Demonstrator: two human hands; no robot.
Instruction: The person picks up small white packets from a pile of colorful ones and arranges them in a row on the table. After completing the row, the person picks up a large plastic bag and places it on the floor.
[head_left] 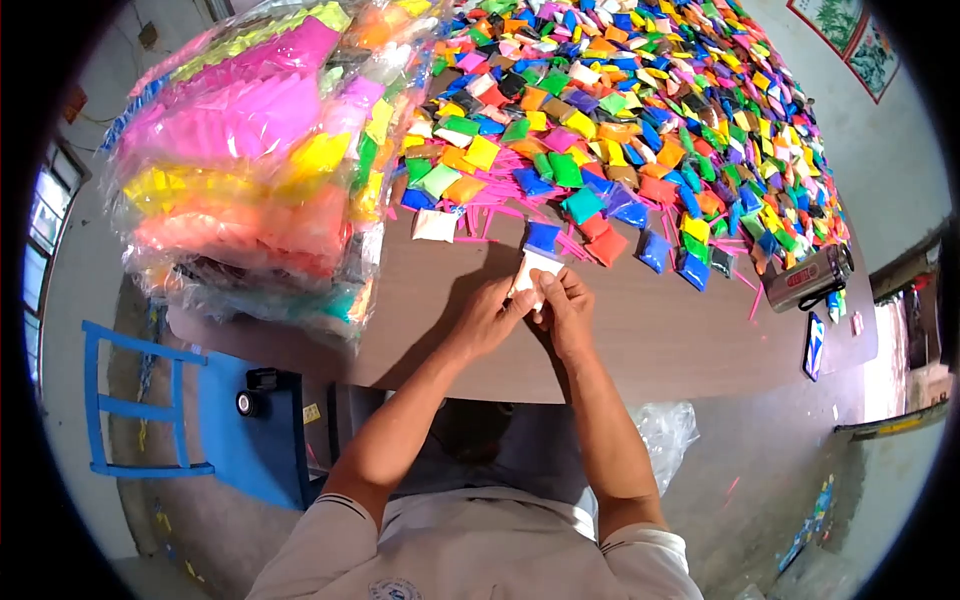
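Observation:
Over the near side of the brown table, my left hand (488, 316) and my right hand (568, 308) meet with fingers closed on a small white packet (538, 266). The thumbs and fingertips pinch its lower part and cover some of it. A blue packet (541, 237) borders its far end and overlaps it in this view. Beyond the hands lie an orange-red packet (606, 246), more blue packets (655, 250) and thin pink sticks (572, 246). To the left of these, another white packet (434, 225) rests on the table.
A huge heap of coloured packets (640, 110) covers the table's far side. Large clear bags of coloured packets (240, 190) are stacked at left. A metal flask (808, 279) lies at right. Beside the table (440, 350) stands a blue chair (235, 420) carrying a dark device.

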